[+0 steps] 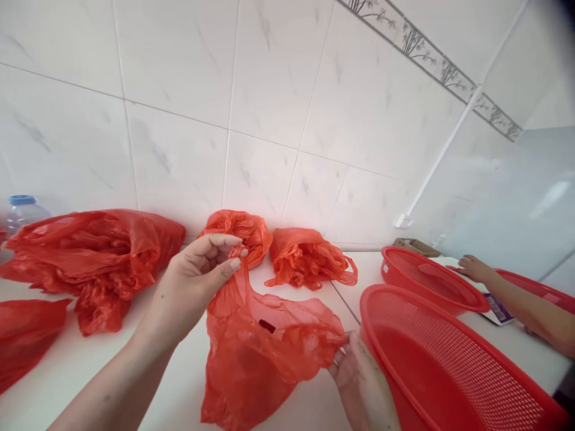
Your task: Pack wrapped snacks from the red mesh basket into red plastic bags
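A thin red plastic bag [251, 365] hangs between my two hands over the white table. My left hand [193, 281] pinches one gathered handle of it, thumb against fingers. At the bag's other side, my right hand [362, 383] grips the edge with its fingertips. The mouth sags open between them, and a small dark piece [266, 326] shows inside. Some darker contents sit low in the bag, too dim to make out. Just right of my right hand stands a red plastic basket [431, 353] with mesh sides.
Bunched red bags lie along the wall: a large heap [103, 257], a round bundle [242, 230] and a smaller heap [309, 257]. A second red basket [426, 272] stands behind the near one. Another person's hand [478, 268] reaches in from the right. A clear bottle [27, 212] stands far left.
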`<state>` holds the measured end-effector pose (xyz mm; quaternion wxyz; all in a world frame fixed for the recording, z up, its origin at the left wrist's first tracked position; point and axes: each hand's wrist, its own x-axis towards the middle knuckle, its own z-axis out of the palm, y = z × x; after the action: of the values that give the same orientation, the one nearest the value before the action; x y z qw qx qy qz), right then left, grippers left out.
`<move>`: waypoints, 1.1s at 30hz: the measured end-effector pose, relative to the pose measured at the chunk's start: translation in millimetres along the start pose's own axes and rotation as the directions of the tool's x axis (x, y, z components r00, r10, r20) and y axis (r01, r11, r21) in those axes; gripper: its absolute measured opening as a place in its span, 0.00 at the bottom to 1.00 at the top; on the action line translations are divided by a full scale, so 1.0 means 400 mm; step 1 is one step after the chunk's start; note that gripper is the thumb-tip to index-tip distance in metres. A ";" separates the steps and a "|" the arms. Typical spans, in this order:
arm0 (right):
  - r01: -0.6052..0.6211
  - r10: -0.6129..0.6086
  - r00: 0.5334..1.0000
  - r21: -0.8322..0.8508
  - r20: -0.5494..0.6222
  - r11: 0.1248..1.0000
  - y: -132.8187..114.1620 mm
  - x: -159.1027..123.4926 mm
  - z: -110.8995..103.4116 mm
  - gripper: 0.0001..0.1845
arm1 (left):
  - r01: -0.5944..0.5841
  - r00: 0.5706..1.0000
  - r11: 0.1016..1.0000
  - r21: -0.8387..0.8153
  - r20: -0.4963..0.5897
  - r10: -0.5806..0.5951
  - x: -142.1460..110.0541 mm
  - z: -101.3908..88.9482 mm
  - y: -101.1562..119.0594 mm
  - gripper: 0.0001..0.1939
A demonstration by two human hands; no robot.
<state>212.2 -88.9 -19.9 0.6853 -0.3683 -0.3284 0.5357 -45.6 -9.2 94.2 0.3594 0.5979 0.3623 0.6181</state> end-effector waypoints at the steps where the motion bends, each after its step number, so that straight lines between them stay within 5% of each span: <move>1: 0.003 -0.003 1.000 0.039 -0.005 0.999 0.007 0.003 -0.001 0.17 | 0.001 1.000 1.000 0.002 -0.003 -0.001 0.001 -0.002 0.000 0.14; 6: -0.052 0.055 0.993 0.037 -0.105 0.998 0.044 0.003 0.002 0.18 | 0.014 1.000 1.000 0.007 -0.013 -0.013 0.004 -0.007 -0.001 0.14; 13: -0.151 0.151 0.989 -0.017 -0.003 0.988 0.031 -0.004 0.047 0.19 | 0.031 0.999 0.997 0.074 0.018 -0.033 0.006 -0.021 -0.007 0.17; 25: 0.240 -0.235 0.958 0.014 -0.163 0.971 -0.202 0.048 0.071 0.09 | -0.033 0.998 0.986 0.166 -0.052 0.042 0.006 -0.047 0.015 0.19; 29: 0.253 -0.260 0.957 -0.066 -0.130 0.965 -0.225 0.070 0.094 0.12 | -0.090 0.995 0.989 0.117 -0.040 0.095 -0.011 -0.037 0.022 0.15; 33: 0.230 -0.224 0.969 0.042 -0.105 0.972 -0.208 0.098 0.134 0.12 | -0.176 0.980 0.922 0.344 -0.024 0.196 -0.029 -0.014 0.028 0.11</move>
<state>216.0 -55.4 81.1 0.7672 -0.3360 -0.3195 0.4433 -51.2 -24.9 98.3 0.1798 0.6646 0.4155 0.5944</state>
